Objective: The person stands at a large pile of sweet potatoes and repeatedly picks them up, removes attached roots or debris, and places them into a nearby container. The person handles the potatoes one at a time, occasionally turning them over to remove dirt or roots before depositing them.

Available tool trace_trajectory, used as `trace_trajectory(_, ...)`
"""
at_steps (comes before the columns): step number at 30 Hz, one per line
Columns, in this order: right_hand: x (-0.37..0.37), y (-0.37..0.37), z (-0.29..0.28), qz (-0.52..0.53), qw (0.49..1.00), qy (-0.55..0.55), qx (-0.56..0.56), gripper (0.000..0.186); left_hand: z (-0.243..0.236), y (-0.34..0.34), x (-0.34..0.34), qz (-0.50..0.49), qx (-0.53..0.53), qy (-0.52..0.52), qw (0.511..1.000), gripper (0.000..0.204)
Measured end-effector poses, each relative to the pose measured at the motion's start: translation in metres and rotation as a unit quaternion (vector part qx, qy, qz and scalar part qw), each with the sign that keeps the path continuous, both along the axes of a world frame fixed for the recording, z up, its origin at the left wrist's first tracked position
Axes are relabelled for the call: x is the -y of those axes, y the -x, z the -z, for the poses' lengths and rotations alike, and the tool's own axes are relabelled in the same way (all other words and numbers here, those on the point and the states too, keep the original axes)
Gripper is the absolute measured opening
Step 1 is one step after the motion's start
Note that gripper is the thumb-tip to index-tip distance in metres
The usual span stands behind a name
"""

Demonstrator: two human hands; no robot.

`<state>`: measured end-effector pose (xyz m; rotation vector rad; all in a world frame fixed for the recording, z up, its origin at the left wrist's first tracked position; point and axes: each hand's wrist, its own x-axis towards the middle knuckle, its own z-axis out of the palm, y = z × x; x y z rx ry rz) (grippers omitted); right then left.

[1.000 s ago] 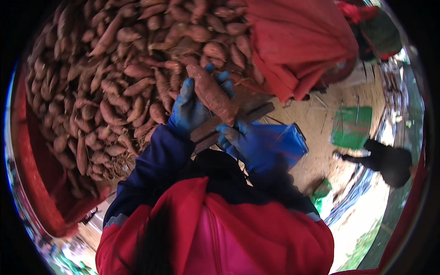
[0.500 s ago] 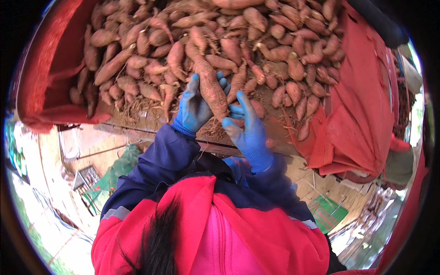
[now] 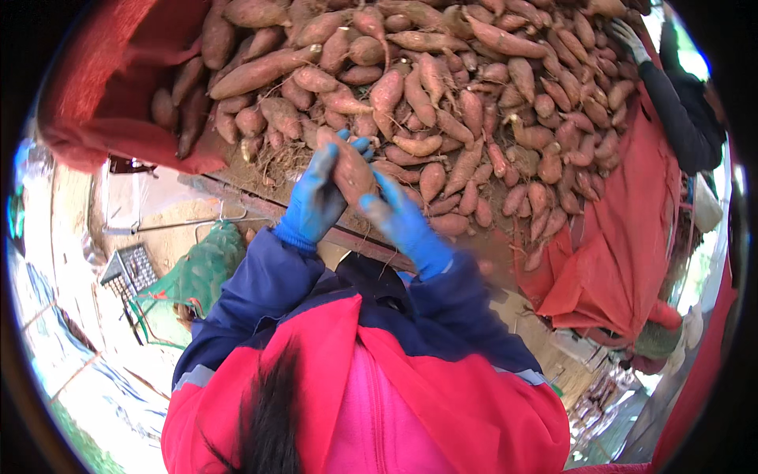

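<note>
Head view, looking down. We see a broad heap of sweet potatoes [image 3: 474, 103] filling the upper half of the picture: long, tapered roots with dusty reddish-brown skin, thin root hairs and clinging soil, piled loosely on one another. They lie on a red cloth [image 3: 624, 253], soft and creased, which drapes over the edge at the right and bunches up at the upper left. Below the heap runs a dark wooden edge [image 3: 260, 207] scattered with dry fibres. At lower left lies a green net bag [image 3: 207, 265] beside a black slatted crate [image 3: 130, 268] on pale ground.

We hold one sweet potato [image 3: 351, 170] at the near edge of the heap, just above the wooden edge. It is plump, tapering at its ends, matt and earthy brown-pink. Our left hand [image 3: 320, 193], in a blue rubbery glove, is clamped around its left side, fingers stretched along it. Our right hand [image 3: 403, 217], gloved alike and somewhat blurred, presses against its lower right side. At upper right another person's dark sleeve [image 3: 679, 118] reaches over the heap.
</note>
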<state>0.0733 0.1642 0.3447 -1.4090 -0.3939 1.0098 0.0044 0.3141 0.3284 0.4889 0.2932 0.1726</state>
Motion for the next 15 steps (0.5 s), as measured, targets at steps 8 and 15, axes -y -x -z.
trace_trajectory(8,0.133,0.067,0.056,0.312,0.949,0.037,0.019,0.045,0.022,0.018,0.054,0.332,-0.015,-0.212,0.919,0.064)
trace_trajectory(15,0.353,0.236,0.077,0.490,0.655,0.556,0.147,0.055,0.093,0.056,-0.008,0.386,-0.161,-0.180,0.890,0.055)
